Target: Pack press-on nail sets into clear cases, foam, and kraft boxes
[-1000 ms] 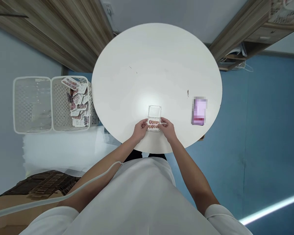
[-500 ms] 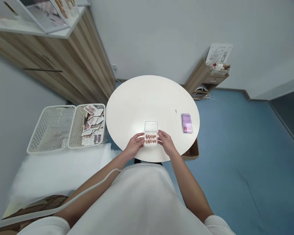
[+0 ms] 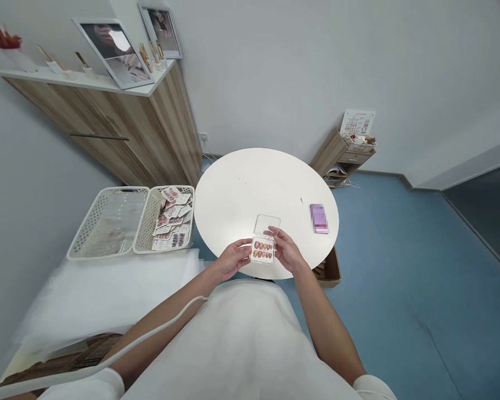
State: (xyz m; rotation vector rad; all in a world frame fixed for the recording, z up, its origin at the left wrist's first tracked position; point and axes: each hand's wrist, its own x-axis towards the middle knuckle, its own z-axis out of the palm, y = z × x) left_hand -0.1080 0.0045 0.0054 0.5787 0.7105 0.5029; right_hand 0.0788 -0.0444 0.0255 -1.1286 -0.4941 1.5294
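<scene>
Between my two hands is a small clear plastic case [image 3: 263,261] with its transparent lid [image 3: 267,223] raised on the far side. Inside the case, press-on nails [image 3: 263,245] in pink and amber tones lie in two rows on a white card. My left hand [image 3: 233,258] pinches the case's left edge between thumb and fingers. On the opposite edge, my right hand [image 3: 289,251] grips the case, its index finger reaching up by the lid's lower right corner. The case is over the near part of the white oval table [image 3: 229,194].
Left of the table stand a white basket [image 3: 144,230] of press-on nail cards [image 3: 173,219] and another basket [image 3: 77,239] of clear plastic cases [image 3: 119,219]. A purple pixelated item [image 3: 319,218] lies at the table's right. Below the right edge is a cardboard box [image 3: 331,272].
My view has tilted up, showing more of the cabinet top. The right index finger has moved up toward the lid. Both hands still hold the case, now slightly turned.
</scene>
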